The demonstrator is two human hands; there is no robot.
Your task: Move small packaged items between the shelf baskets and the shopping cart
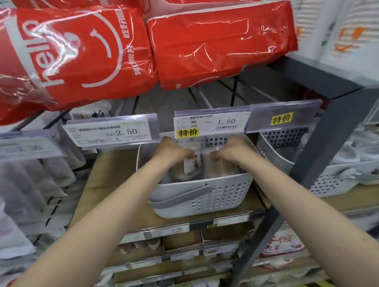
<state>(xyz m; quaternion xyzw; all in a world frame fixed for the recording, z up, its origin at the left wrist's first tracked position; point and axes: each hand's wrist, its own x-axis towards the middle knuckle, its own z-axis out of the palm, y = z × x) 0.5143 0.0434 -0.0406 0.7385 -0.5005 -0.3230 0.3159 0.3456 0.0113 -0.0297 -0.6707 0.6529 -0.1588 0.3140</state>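
A white perforated basket (pixel 219 198) with a grey handle stands on the wooden shelf (pixel 103 190) at the centre. Both my arms reach into it. My left hand (pixel 173 149) grips a clear packet with a white label (pixel 190 167), fingers curled over its top. My right hand (pixel 232 149) grips a second clear packet (pixel 220 166) beside the first. Both packets stand upright inside the basket. No shopping cart is in view.
Price tags reading 2.50 (pixel 112 132) and 1.50 (pixel 211 124) hang just above my hands. Large red bags (pixel 219 44) sit overhead. A second white basket (pixel 329 180) stands to the right behind a grey shelf post (pixel 328 150). Lower shelves hold small boxes.
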